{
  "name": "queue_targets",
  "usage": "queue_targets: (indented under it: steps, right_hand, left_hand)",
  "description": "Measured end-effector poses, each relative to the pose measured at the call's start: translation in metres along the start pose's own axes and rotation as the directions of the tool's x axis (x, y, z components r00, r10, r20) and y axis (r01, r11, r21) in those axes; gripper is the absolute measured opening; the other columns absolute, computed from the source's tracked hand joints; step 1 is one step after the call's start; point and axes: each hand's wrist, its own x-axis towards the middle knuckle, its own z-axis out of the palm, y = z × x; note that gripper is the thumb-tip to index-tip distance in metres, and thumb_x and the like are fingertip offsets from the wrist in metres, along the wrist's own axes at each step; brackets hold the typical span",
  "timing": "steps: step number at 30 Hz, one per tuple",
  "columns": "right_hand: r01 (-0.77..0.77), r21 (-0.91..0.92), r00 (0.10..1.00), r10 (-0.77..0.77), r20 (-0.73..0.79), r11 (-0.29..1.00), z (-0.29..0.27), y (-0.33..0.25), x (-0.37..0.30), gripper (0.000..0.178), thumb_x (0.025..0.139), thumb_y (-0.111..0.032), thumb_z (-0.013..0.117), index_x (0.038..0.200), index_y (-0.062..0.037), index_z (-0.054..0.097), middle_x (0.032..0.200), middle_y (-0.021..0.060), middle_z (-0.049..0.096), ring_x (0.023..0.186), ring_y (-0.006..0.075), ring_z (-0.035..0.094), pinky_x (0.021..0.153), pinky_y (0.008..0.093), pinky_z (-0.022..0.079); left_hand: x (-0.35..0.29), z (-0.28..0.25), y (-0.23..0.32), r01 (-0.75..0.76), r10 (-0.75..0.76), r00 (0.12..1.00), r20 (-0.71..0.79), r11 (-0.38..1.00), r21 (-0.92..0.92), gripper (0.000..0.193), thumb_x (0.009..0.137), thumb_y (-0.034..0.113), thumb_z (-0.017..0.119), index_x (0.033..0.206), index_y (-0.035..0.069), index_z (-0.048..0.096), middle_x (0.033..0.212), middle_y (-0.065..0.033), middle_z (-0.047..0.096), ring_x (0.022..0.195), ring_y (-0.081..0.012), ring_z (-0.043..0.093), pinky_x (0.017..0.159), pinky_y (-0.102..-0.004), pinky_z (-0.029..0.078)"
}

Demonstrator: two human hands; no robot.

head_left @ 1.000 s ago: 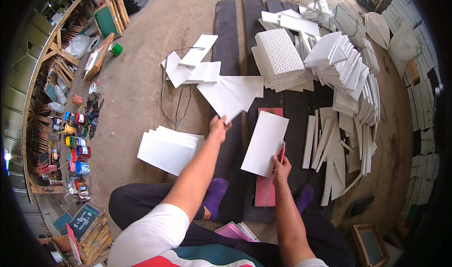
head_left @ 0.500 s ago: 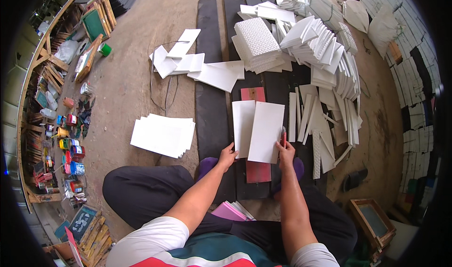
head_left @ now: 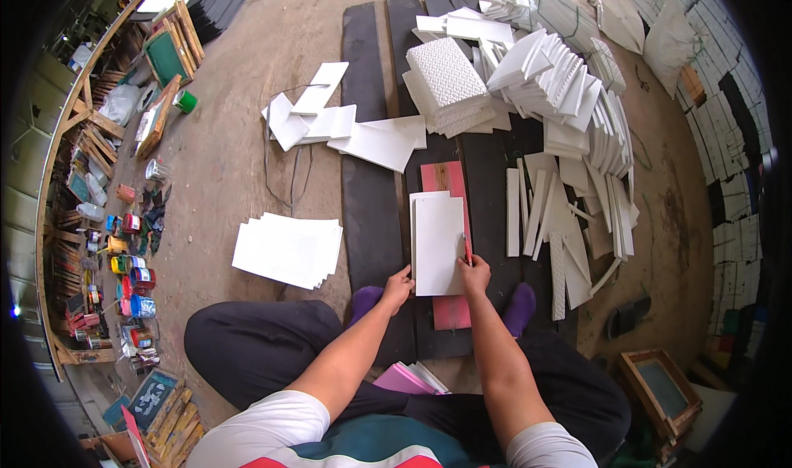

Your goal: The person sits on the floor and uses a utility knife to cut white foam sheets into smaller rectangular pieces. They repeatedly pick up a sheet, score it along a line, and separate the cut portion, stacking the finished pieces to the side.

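White rectangular panels (head_left: pixel 439 249), spread a moment ago, now nearly align as one stack.
Fingers of the left hand (head_left: pixel 400 287) and right hand (head_left: pixel 474 277) clamp their edges over the red board (head_left: pixel 450 313); the right also grips a red tool (head_left: pixel 467 250).

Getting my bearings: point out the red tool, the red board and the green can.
Red tool (head_left: pixel 468 249), head view: its body.
Red board (head_left: pixel 451 314), head view: its near end.
Green can (head_left: pixel 185 102), head view: its side.

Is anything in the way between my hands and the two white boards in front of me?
Nothing visible is. Your left hand is at the lower left edge of the white boards, your right hand at their right edge, its red tool blocking neither.
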Motion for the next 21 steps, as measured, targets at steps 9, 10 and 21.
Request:
queue_targets:
  steps: [9,10,21]
  right_hand:
    - [-0.019,-0.091,1.0,0.021,0.016,0.996,0.002,-0.032,-0.006,0.038,0.084,-0.033,0.081,0.117,-0.0166,0.078,0.103,0.0184,0.077,0.101,0.0412,0.072,0.088,0.0479,0.055]
    - [-0.023,-0.096,1.0,0.024,0.018,0.995,0.002,-0.039,-0.009,0.037,0.084,-0.033,0.08,0.118,-0.0171,0.078,0.104,0.0187,0.077,0.102,0.0414,0.072,0.088,0.0481,0.055]
    - [-0.036,-0.073,0.999,0.036,-0.001,0.997,0.007,-0.038,-0.008,0.038,0.086,-0.033,0.079,0.121,-0.0175,0.077,0.105,0.0193,0.076,0.103,0.0413,0.072,0.088,0.0479,0.055]
  left_hand:
    - [0.004,0.006,0.009,-0.025,0.025,1.0,-0.009,0.999,0.044,0.061,0.107,0.018,0.061,0.163,0.014,0.038,0.117,-0.0064,0.072,0.086,-0.0089,0.063,0.072,-0.0274,0.053]
    - [0.006,0.004,0.006,-0.073,0.074,0.997,-0.004,0.991,0.11,0.061,0.107,0.019,0.061,0.163,0.013,0.038,0.117,-0.006,0.071,0.086,-0.0084,0.063,0.072,-0.0274,0.053]
    - [0.008,0.004,0.0,-0.096,0.098,0.995,-0.008,0.991,0.091,0.061,0.108,0.02,0.061,0.163,0.014,0.038,0.115,-0.0064,0.072,0.089,-0.0086,0.061,0.08,-0.0272,0.052]
